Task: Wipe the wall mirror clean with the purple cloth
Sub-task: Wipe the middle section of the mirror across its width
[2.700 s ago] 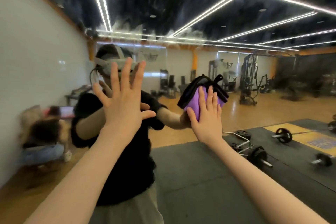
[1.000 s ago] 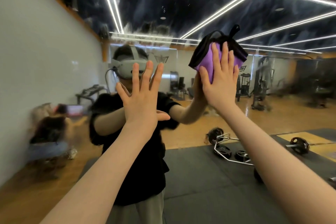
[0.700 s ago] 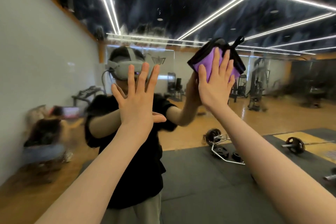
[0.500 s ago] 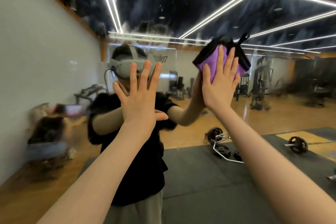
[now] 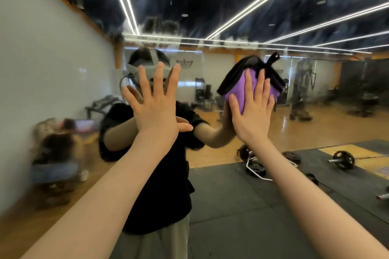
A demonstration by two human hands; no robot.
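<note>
purple cloth (image 5: 250, 90) lower, right hand (image 5: 252, 115) (flat) pressing

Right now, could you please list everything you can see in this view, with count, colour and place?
Purple cloth: one, purple with black edging, flat against the mirror, upper right of centre.
Wall mirror: one, fills the view ahead, reflecting the person and the gym.
Barbell: one, dark, reflected on the black mat, right.
Weight machines: several, dark, reflected far right.
Ceiling light strips: several, white, above.
Left hand: fingers spread, flat at the glass.
Right hand: fingers straight, presses the cloth.
</note>
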